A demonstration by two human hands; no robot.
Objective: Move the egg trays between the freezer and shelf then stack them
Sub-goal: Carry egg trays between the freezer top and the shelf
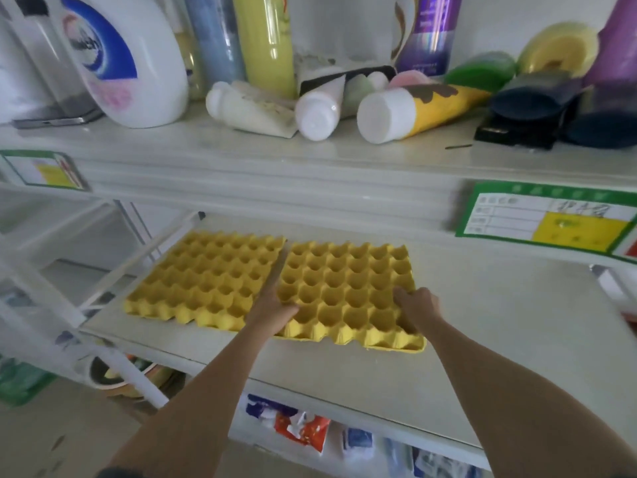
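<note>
The scene is lit brightly and evenly, with only faint shadows cast. Motion blur is seen at the left and right edges, where straight lines are bowed by the wide lens.

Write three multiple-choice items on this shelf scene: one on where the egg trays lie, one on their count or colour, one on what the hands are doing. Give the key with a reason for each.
1. Where do the egg trays lie?
A. on the top shelf among the bottles
B. side by side on the middle shelf
C. on the floor

2. How many yellow egg trays show?
A. one
B. two
C. four

3. What are the hands doing?
A. both hold the right tray
B. both hang idle
C. each holds a different tray

Key:
1 B: the left tray and right tray sit next to each other on the middle shelf, below the bottles.
2 B: only those two yellow trays are visible.
3 A: the left hand grips the right tray's left edge and the right hand grips its right edge.
</note>
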